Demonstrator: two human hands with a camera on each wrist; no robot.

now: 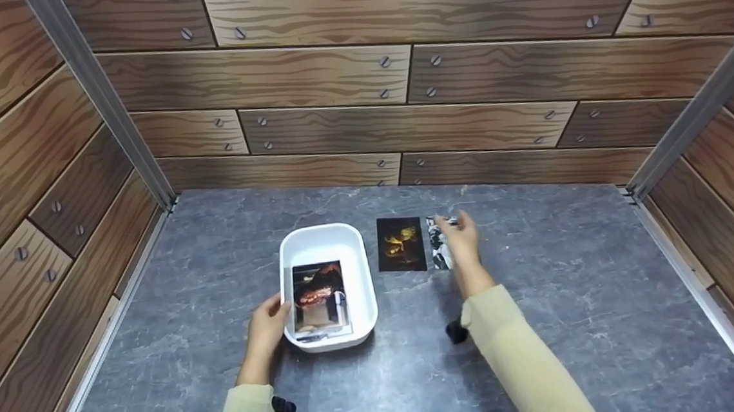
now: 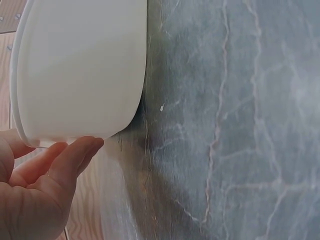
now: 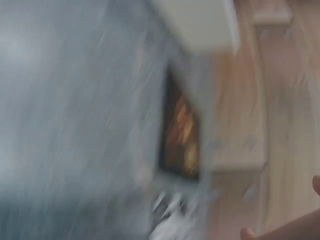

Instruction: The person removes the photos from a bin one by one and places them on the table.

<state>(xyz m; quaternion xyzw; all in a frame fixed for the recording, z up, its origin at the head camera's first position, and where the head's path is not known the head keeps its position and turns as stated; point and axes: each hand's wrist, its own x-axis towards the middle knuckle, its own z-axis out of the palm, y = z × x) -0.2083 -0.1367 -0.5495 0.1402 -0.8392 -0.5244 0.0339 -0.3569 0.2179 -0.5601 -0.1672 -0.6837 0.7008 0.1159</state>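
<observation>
A flat rectangular card with a black-and-white picture (image 1: 439, 246) lies on the grey marble-patterned surface (image 1: 158, 356), below the spread fingers of the right hand (image 1: 464, 243). Thumb and forefinger stand wide apart, with no card visible between them; the hand covers the card's right part, and whether any finger touches it cannot be told. The right wrist view is blurred and catches only fingertips at its lower right, apart from the visible part of that card.

Just left of it lies a dark rectangular card with a yellow-gold picture (image 1: 402, 244). Further left stands a white rounded-rectangular tub (image 1: 372, 296), holding a card with a glossy red shape (image 1: 318, 296) toward its near end.

The left hand (image 1: 264, 328) is at the tub's left side, its loosely bent fingers and thumb against the outer wall; no finger shows inside the rim.

Both arms wear pale yellow sleeves (image 1: 525, 350), with a small black device (image 1: 457, 331) at each wrist. Brown plank-patterned panels (image 1: 306, 74) with printed screws enclose the back and sides, meeting at grey metal corner posts (image 1: 111, 107).
</observation>
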